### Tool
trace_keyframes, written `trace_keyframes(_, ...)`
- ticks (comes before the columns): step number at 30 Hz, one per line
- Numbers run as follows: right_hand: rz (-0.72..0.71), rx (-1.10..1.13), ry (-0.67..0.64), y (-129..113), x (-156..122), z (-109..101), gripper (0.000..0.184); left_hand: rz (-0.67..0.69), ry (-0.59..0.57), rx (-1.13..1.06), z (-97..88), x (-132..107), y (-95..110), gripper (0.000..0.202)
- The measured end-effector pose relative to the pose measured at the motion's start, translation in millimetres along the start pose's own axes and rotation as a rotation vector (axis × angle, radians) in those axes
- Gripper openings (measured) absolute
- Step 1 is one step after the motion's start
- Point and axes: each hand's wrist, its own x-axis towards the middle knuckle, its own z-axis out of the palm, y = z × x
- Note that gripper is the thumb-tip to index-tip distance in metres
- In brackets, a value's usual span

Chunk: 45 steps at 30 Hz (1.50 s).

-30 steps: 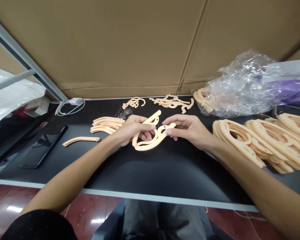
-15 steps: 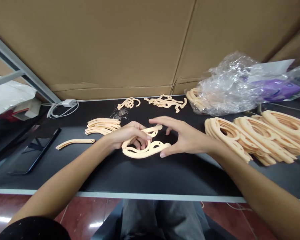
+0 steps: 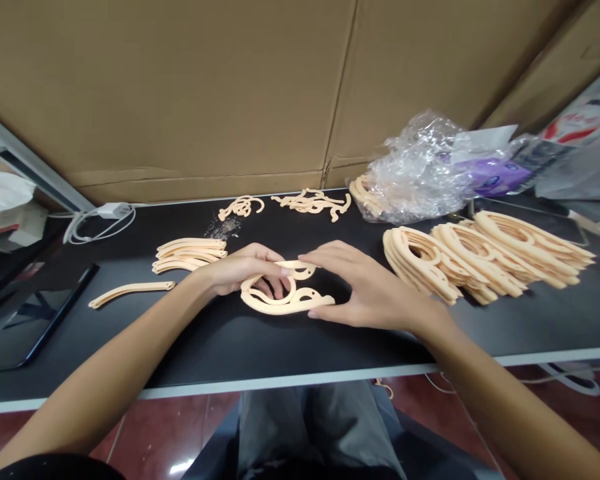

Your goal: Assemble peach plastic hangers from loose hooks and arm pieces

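A peach plastic folding hanger (image 3: 275, 305), made of curved, slotted pieces, lies low over the black tabletop between my hands. My left hand (image 3: 245, 270) wraps its fingers around the hanger's ring-shaped part. My right hand (image 3: 365, 287) arches over the hanger's other end, thumb at the lower edge and fingertips on the upper piece. A stack of curved peach strips (image 3: 190, 255) lies to the left of my left hand. One loose strip (image 3: 131, 294) lies further left.
Stacked peach hanger bodies (image 3: 480, 260) fill the table's right side, behind them a clear plastic bag (image 3: 415, 177) holding more. Small peach hooks (image 3: 241, 207) lie at the back. A dark tablet (image 3: 30, 320) sits far left, a white charger (image 3: 113, 211) behind it, cardboard (image 3: 180, 93) beyond.
My right hand has closed in from a spread position onto the hanger's end. The whole scene has shifted left and tilted in view as my head turned.
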Motion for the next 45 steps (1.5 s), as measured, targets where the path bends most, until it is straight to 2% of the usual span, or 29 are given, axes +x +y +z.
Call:
trace_keyframes(4, 0.028, -0.055, 0.121, -3, -25, 8, 0.063, 0.016, 0.023, 0.027, 3.0, 0, 0, 0.029)
trace_keyframes(9, 0.036, -0.185, 0.348, -8, -50, 12, 0.058, 0.071, 0.087, -0.06, 3.7, 4, -1, 0.033)
trace_keyframes(16, 0.168, -0.331, 0.586, -10, -93, -8, 0.053, 0.066, 0.088, -0.062, 1.0, 5, -2, 0.042)
trace_keyframes(20, 0.339, -0.449, 0.724, 3, -127, -28, 0.05, 0.065, 0.088, -0.049, 1.4, 5, -1, 0.042)
trace_keyframes(25, 0.682, -0.585, 0.895, 30, -162, -57, 0.072, 0.064, 0.094, -0.05, 0.4, 5, -1, 0.039)
trace_keyframes(28, 0.885, -0.594, 0.901, 41, -170, -70, 0.08, 0.06, 0.098, -0.045, 0.2, 5, -2, 0.036)
trace_keyframes(31, 0.986, -0.578, 0.867, 49, -172, -78, 0.076, 0.056, 0.102, -0.036, 0.6, 5, -2, 0.034)
trace_keyframes(37, 1.023, -0.523, 0.837, 58, -169, -79, 0.063, 0.054, 0.11, -0.039, 1.0, 5, -1, 0.035)
trace_keyframes(43, 1.064, -0.481, 0.807, 61, -161, -75, 0.076, 0.046, 0.112, -0.019, 1.5, 4, -1, 0.032)
trace_keyframes(45, 1.061, -0.482, 0.804, 62, -160, -74, 0.073, 0.049, 0.106, -0.009, 1.2, 4, -1, 0.031)
